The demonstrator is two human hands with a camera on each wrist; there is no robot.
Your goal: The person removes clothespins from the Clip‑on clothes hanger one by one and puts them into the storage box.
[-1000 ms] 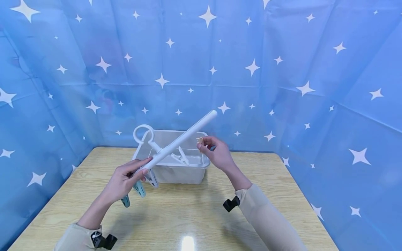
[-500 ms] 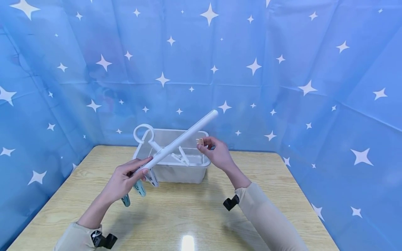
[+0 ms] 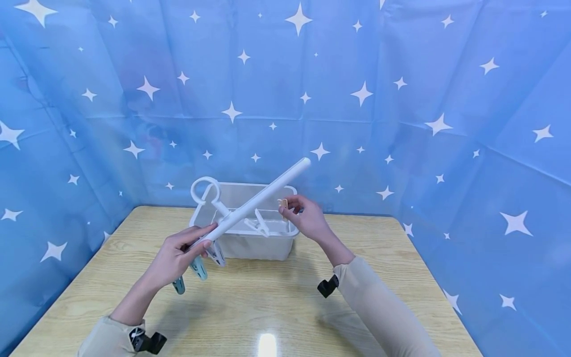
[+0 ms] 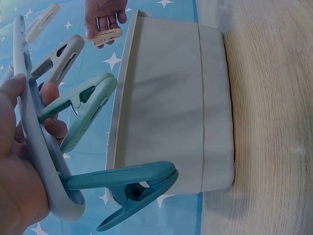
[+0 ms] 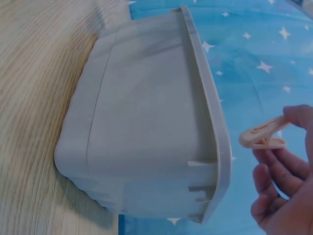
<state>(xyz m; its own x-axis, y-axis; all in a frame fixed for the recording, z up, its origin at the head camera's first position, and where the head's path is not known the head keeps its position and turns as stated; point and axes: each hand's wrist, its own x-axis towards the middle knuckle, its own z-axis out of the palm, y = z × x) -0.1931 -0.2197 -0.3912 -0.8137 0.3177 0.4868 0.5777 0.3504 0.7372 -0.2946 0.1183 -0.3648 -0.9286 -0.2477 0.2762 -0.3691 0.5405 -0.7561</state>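
My left hand (image 3: 176, 253) grips the lower left part of a white clip hanger (image 3: 263, 194), held slanting up to the right above the bin's near rim. Its ring hook (image 3: 204, 188) points up and to the left. Along the bar hang a dark teal clip (image 4: 132, 183), a pale green clip (image 4: 85, 105), a grey clip (image 4: 61, 61) and a white clip (image 3: 257, 223). My right hand (image 3: 308, 218) pinches a peach-coloured clothespin (image 5: 264, 134) between thumb and fingers, beside the bin's right rim and apart from the hanger.
A light grey plastic bin (image 3: 254, 248) stands at the back of the wooden table (image 3: 250, 307), partly hidden behind the hanger. Blue curtains with white stars (image 3: 267, 74) enclose the back and sides.
The peach clothespin has tipped slightly downward in my right hand's fingers. My left hand and the hanger stay almost where they were.
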